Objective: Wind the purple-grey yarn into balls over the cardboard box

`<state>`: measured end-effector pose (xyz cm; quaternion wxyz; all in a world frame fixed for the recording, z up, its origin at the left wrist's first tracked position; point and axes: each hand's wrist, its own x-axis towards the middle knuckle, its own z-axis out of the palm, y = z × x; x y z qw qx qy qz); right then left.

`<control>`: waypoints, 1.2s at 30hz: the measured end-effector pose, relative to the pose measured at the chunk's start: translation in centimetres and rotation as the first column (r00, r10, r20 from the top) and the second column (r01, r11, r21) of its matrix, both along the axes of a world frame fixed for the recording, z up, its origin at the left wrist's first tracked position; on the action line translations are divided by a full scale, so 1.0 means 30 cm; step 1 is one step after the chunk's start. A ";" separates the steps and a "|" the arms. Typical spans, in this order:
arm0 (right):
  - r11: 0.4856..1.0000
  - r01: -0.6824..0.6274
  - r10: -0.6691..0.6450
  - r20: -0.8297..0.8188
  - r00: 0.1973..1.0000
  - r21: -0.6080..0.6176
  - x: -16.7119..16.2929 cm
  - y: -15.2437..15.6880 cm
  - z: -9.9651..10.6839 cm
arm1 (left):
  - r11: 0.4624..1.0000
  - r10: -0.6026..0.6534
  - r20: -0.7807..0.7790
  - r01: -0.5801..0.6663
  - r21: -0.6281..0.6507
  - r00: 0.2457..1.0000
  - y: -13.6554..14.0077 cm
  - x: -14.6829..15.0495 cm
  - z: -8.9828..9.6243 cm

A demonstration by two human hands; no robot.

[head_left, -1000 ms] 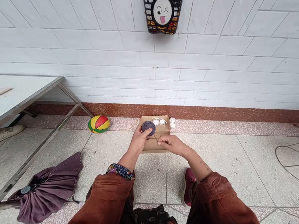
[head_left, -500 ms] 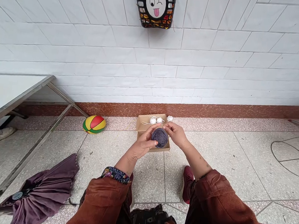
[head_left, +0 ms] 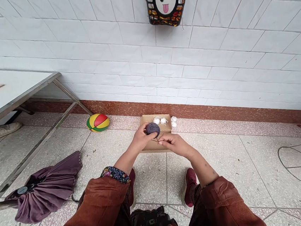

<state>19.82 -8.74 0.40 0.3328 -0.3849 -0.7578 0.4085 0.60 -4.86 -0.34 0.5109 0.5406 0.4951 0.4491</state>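
Observation:
A dark purple-grey ball of yarn (head_left: 153, 129) is gripped in my left hand (head_left: 140, 139), fingers behind it and thumb across its front. My right hand (head_left: 175, 144) is closed in a pinch on a strand of the same yarn, just right of and below the ball. Both hands are over an open cardboard box (head_left: 152, 147) on the floor. Small white balls (head_left: 159, 120) lie in the box's far part with loose light thread, and two more white balls (head_left: 173, 121) rest on the floor beside its right edge.
A red, yellow and green ball (head_left: 98, 122) lies by the wall. To the left are a metal-framed table (head_left: 22, 83) and a purple folded umbrella (head_left: 50, 188). A black basket (head_left: 164, 7) hangs on the tiled wall. A wire frame (head_left: 297, 161) lies at right.
My left hand has turned the yarn ball and shifted it slightly up and left. My right hand has moved down, drawing the strand away from the ball's upper right to below it.

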 end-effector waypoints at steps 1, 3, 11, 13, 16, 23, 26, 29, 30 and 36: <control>1.000 0.011 -0.011 -0.025 1.000 -0.009 0.003 -0.001 0.011 | 0.998 0.008 -0.097 -0.002 0.063 0.995 -0.002 0.003 -0.004; 0.997 0.071 -0.071 -0.074 0.995 0.001 0.014 0.003 0.028 | 0.990 -0.001 -0.247 0.036 0.137 0.969 -0.009 0.011 -0.007; 0.890 0.358 -0.348 -0.087 0.933 0.282 0.064 0.067 -0.007 | 0.900 -0.427 -0.039 0.420 -0.112 0.904 -0.067 0.042 0.025; 0.867 0.401 -0.396 -0.080 0.915 0.295 0.067 0.079 -0.030 | 0.862 -0.467 0.125 0.482 -0.157 0.875 -0.081 0.043 0.041; 0.869 0.416 -0.420 -0.044 0.906 0.267 0.063 0.085 -0.057 | 0.820 -0.480 0.364 0.556 -0.138 0.798 -0.093 0.040 0.059; 0.911 0.382 -0.404 0.154 0.902 0.154 0.028 0.073 -0.090 | 0.885 -0.282 0.576 0.440 -0.152 0.767 -0.065 0.032 0.053; 0.954 0.273 -0.292 0.165 0.942 0.125 0.013 0.057 -0.081 | 0.944 -0.176 0.504 0.291 -0.158 0.845 -0.040 0.028 0.038; 0.992 0.114 -0.118 0.079 0.990 0.053 0.005 0.032 -0.053 | 0.989 -0.087 0.319 0.121 -0.087 0.944 -0.020 0.020 0.023; 0.998 0.066 -0.067 0.039 0.997 0.019 0.004 0.023 -0.041 | 0.996 -0.060 0.233 0.073 -0.048 0.971 -0.015 0.016 0.017; 0.992 0.066 -0.087 -0.202 0.975 -0.109 0.032 0.008 0.027 | 0.974 -0.037 -0.255 0.092 0.206 0.966 -0.004 0.009 -0.014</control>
